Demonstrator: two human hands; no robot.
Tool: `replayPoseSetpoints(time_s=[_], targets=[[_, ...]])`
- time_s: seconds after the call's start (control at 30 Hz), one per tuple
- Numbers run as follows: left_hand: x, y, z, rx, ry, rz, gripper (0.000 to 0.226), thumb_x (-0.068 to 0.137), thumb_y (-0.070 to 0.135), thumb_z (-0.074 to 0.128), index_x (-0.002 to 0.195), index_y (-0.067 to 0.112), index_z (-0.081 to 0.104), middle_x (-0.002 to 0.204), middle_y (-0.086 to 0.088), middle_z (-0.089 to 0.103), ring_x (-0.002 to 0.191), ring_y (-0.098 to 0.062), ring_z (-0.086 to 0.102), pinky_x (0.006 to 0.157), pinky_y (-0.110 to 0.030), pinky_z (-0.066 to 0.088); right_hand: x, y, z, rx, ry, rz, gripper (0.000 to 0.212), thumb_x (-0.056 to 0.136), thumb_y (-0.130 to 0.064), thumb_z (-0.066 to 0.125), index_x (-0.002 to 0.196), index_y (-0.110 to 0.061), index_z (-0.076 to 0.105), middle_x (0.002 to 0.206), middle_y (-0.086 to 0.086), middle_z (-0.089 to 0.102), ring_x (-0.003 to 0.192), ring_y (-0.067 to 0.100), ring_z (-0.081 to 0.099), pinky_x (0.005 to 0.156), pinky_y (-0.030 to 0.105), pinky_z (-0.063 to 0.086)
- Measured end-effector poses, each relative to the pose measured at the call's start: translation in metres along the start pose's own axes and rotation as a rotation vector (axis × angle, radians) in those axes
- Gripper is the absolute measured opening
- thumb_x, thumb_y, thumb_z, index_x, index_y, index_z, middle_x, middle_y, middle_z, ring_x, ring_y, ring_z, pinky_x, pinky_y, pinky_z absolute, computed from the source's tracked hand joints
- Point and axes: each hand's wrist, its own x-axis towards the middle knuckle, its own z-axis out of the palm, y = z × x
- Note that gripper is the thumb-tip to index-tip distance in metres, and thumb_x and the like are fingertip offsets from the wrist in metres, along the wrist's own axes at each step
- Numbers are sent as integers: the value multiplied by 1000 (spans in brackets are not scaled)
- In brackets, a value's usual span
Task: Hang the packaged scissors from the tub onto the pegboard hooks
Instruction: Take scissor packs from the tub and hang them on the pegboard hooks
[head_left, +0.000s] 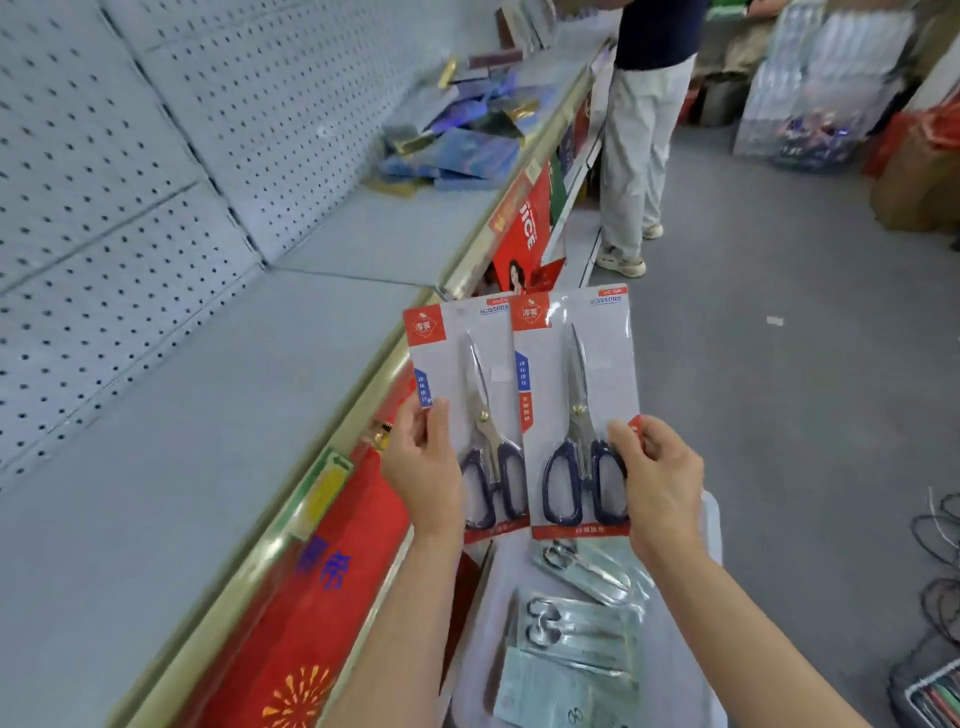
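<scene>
I hold two carded packs of blue-handled scissors upright, side by side, above the tub. My left hand (423, 462) grips the left pack (467, 384) by its lower left edge. My right hand (657, 480) grips the right pack (574, 395) at its lower right, and that pack overlaps the left one slightly. Below my hands the pale translucent tub (712, 525) holds several more packaged scissors (582, 623). The grey pegboard (130, 182) rises at the left behind the shelf; no hooks show on it.
A grey shelf (218, 431) with a gold front rail runs along the left. Blue and gold boxes (457, 135) are piled farther along it. A person in pale trousers (631, 156) stands in the aisle ahead. Dark wire hooks (937, 530) lie on the floor at right.
</scene>
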Motion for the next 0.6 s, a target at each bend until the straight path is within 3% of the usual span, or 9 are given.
replayPoseSetpoints(time_s=[0.13,0.27,0.37,0.43,0.53,0.6], targets=[[8,38,-25,-13,95,50,15,92,13,64,94,28,68,81,16,70,74,5,62,71,-14,48,-8,-35,14,36,-79,-19,29,92,-25,66,67,-13,58,60,2,55,56,12,51,53,28,49],[6,76,-51,-12,226,65,13,92,14,65,102,13,71,85,7,72,74,7,62,71,-11,48,-23,-67,21,79,-188,-44,24,93,-26,65,75,-11,63,65,4,63,56,12,60,56,28,56],[3,105,-77,-54,314,78,23,91,14,66,112,10,71,92,3,74,78,7,64,74,-8,49,-36,-92,29,131,-258,-86,24,92,-25,66,76,-7,63,66,13,62,58,14,58,57,38,54],[1,124,-96,-81,360,105,30,90,14,66,121,15,69,85,8,71,72,8,61,74,-8,48,-47,-107,38,149,-297,-109,29,91,-27,67,79,-1,60,75,25,60,64,19,53,62,45,53],[-2,152,-128,-79,435,159,38,91,15,66,128,26,64,67,10,57,58,4,46,67,-9,43,-69,-128,55,205,-391,-132,32,91,-24,66,85,6,57,83,31,57,70,19,50,66,42,51],[-4,168,-151,-84,480,200,40,91,15,66,129,29,62,65,9,55,57,1,43,65,-9,42,-86,-140,69,235,-458,-153,28,92,-22,66,83,3,59,75,22,58,71,18,50,67,37,48]])
